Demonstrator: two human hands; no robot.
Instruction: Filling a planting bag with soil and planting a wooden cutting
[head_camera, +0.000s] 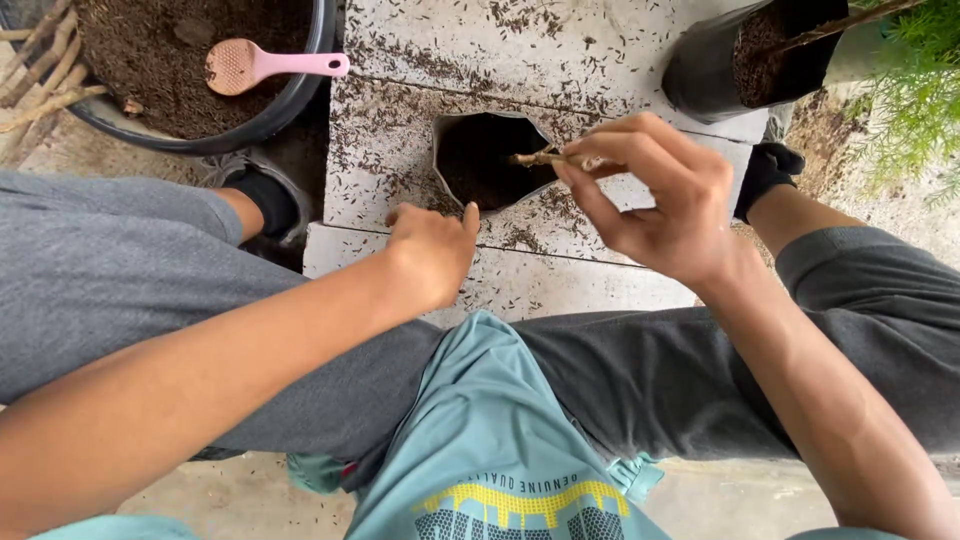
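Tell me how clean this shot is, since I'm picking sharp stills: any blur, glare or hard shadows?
Head view: soft, even daylight, no glare or hard shadows; right hand and its stick are sharp, left hand too; the grow bag interior is dark; wide-lens bending at the edges.

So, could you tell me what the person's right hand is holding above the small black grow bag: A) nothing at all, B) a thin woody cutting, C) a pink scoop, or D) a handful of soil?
B: the right hand pinches a thin woody cutting between its fingertips over the open small black grow bag, while the pink scoop lies in the soil tub.
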